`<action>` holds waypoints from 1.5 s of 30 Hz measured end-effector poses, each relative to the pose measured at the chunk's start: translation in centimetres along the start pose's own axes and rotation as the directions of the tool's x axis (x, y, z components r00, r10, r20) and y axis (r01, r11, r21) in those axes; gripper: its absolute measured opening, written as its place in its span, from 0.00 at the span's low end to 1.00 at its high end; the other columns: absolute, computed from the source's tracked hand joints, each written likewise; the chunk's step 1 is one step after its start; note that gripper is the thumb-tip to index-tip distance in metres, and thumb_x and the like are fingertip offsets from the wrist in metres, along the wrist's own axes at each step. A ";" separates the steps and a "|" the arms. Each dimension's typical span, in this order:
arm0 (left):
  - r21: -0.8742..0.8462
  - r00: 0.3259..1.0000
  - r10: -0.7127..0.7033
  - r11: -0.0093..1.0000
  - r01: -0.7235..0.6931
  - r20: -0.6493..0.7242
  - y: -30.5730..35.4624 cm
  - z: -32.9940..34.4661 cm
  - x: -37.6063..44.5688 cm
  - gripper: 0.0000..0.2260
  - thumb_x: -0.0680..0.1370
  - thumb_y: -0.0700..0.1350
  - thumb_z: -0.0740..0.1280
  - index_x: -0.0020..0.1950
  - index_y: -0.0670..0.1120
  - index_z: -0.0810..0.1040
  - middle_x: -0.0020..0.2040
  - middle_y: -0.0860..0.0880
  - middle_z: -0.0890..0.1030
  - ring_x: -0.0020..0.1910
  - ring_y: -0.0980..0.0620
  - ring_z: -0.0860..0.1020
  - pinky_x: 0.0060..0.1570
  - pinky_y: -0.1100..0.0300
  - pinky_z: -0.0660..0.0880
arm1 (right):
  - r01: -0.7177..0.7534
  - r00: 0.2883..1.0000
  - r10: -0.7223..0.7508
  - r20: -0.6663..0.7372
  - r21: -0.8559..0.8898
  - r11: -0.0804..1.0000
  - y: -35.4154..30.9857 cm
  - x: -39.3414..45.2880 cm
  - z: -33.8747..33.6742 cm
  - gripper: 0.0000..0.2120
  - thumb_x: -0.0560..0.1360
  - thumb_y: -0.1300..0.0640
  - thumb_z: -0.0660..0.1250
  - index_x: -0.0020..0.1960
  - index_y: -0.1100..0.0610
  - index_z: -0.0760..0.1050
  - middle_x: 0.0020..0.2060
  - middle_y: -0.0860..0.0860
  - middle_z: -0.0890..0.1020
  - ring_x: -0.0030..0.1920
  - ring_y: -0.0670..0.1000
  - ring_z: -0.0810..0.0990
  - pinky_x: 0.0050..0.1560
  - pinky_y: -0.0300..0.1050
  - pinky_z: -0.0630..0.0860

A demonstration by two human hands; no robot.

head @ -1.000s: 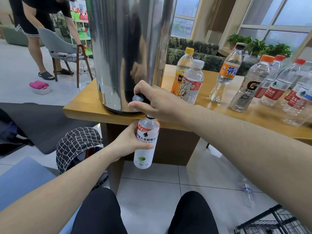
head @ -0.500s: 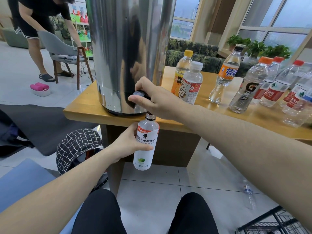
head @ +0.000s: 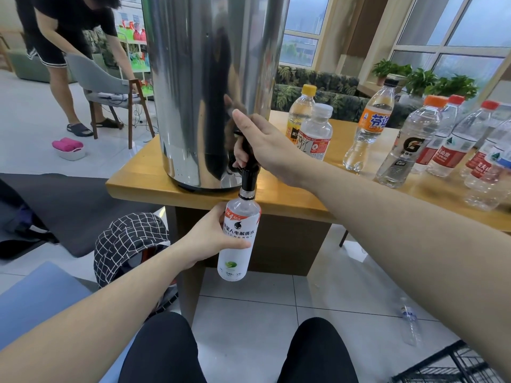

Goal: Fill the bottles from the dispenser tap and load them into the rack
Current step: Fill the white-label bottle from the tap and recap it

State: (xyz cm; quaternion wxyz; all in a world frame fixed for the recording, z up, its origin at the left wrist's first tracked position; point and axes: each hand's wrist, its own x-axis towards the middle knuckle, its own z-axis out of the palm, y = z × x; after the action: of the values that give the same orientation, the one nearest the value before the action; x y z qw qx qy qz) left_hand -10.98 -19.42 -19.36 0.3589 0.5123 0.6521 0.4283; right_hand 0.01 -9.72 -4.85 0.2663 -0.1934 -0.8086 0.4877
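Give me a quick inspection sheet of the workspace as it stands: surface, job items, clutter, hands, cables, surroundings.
Surface: wooden table, carrying the steel dispenser at its left end.
Job's things: white-labelled bottle held upright, neck under the black tap; row of capped bottles on the table; wire rack on the floor, lower right, only partly in view.
Clutter: one bottle lying on the floor tiles; checked bag beside the table leg.
Hands: left hand grips the bottle; right hand on the tap lever.
Cables: wires under the grey chair, away from the job.
Surroundings: another person bending over that chair; windows and potted plants behind.
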 end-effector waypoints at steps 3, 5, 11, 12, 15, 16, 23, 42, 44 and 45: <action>0.001 1.000 0.005 1.000 -0.005 0.001 0.0 0.0 0.1 0.32 0.68 0.43 0.81 0.65 0.57 0.66 0.57 0.59 0.79 0.56 0.58 0.78 0.49 0.65 0.73 | -0.047 0.998 0.049 -0.043 0.049 0.998 0.2 -0.1 -0.2 0.17 0.84 0.43 0.53 0.59 0.57 0.67 0.32 0.55 0.80 0.39 0.56 0.80 0.57 0.53 0.78; 0.004 1.000 0.002 1.000 -0.002 0.003 -0.1 0.1 0.0 0.33 0.68 0.43 0.81 0.65 0.57 0.66 0.57 0.58 0.79 0.57 0.57 0.78 0.52 0.62 0.74 | -0.068 0.994 0.075 -0.079 0.084 0.994 0.4 -0.5 -0.3 0.20 0.84 0.42 0.53 0.62 0.59 0.68 0.38 0.57 0.83 0.44 0.56 0.83 0.58 0.49 0.77; 0.018 1.000 -0.005 1.000 0.005 -0.007 -0.5 0.5 -0.4 0.31 0.69 0.43 0.80 0.64 0.56 0.68 0.56 0.58 0.79 0.56 0.58 0.78 0.52 0.63 0.74 | -0.122 0.949 0.163 -0.269 0.165 0.979 2.2 -1.3 -2.0 0.25 0.79 0.34 0.58 0.62 0.55 0.73 0.51 0.54 0.84 0.55 0.54 0.83 0.62 0.59 0.78; 0.022 1.000 -0.008 1.000 0.008 0.001 -0.6 0.6 -0.4 0.31 0.68 0.43 0.81 0.64 0.55 0.68 0.56 0.57 0.80 0.56 0.57 0.78 0.54 0.61 0.75 | -0.128 0.944 0.160 -0.288 0.127 0.984 2.7 -1.6 -2.4 0.25 0.79 0.34 0.58 0.59 0.55 0.73 0.49 0.53 0.84 0.53 0.52 0.83 0.59 0.59 0.79; 0.046 0.999 -0.016 0.999 0.014 0.036 -0.9 1.0 -0.5 0.32 0.67 0.44 0.82 0.65 0.54 0.70 0.57 0.55 0.82 0.58 0.55 0.80 0.61 0.52 0.77 | -0.161 0.944 0.140 -0.298 -0.048 0.986 3.9 -3.3 -3.3 0.20 0.81 0.37 0.58 0.50 0.54 0.73 0.40 0.49 0.78 0.44 0.49 0.78 0.57 0.58 0.78; 0.047 0.999 -0.018 0.999 0.016 0.042 -1.0 1.3 -0.5 0.33 0.67 0.45 0.82 0.66 0.54 0.70 0.58 0.55 0.82 0.58 0.54 0.80 0.61 0.50 0.77 | -0.183 0.947 0.132 -0.294 -0.155 0.971 4.4 -3.9 -3.6 0.20 0.80 0.36 0.58 0.49 0.53 0.74 0.40 0.48 0.77 0.43 0.49 0.76 0.56 0.57 0.77; 0.060 0.997 -0.006 0.998 0.002 0.072 -0.1 3.3 -0.3 0.36 0.67 0.45 0.82 0.69 0.55 0.67 0.60 0.56 0.80 0.59 0.54 0.79 0.62 0.51 0.77 | -0.178 0.984 0.154 -0.090 -0.430 0.885 6.3 -7.2 -4.4 0.16 0.80 0.40 0.60 0.53 0.52 0.75 0.44 0.44 0.78 0.45 0.43 0.74 0.44 0.37 0.69; 0.124 0.979 0.060 0.989 -0.085 0.194 2.9 7.9 1.8 0.37 0.67 0.46 0.82 0.71 0.55 0.67 0.59 0.57 0.81 0.58 0.59 0.79 0.60 0.56 0.77 | 0.102 0.961 0.205 0.186 -0.925 0.365 5.2 -10.1 -9.4 0.21 0.81 0.35 0.53 0.53 0.52 0.68 0.35 0.43 0.72 0.35 0.44 0.71 0.34 0.43 0.66; 0.122 0.973 0.080 0.987 -0.108 0.218 3.3 8.5 2.0 0.37 0.67 0.45 0.82 0.71 0.55 0.68 0.59 0.57 0.81 0.59 0.60 0.79 0.61 0.56 0.76 | 0.059 0.974 0.196 0.112 -0.964 0.259 5.2 -10.1 -9.4 0.27 0.79 0.30 0.49 0.46 0.53 0.71 0.32 0.46 0.74 0.33 0.46 0.72 0.33 0.44 0.70; 0.119 0.970 0.084 0.986 -0.114 0.229 3.4 8.8 2.2 0.37 0.67 0.45 0.81 0.71 0.55 0.67 0.59 0.57 0.81 0.59 0.60 0.78 0.61 0.57 0.76 | 0.016 0.975 0.211 0.064 -0.975 0.222 5.2 -10.0 -9.5 0.31 0.78 0.29 0.46 0.42 0.52 0.73 0.31 0.48 0.75 0.33 0.47 0.74 0.35 0.44 0.73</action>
State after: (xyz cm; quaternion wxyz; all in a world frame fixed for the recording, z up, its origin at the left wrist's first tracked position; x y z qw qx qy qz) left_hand -2.21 -15.22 -19.54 0.3736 0.6117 0.6080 0.3414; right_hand 14.01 -6.58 -8.32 -0.0178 -0.3216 -0.9426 -0.0886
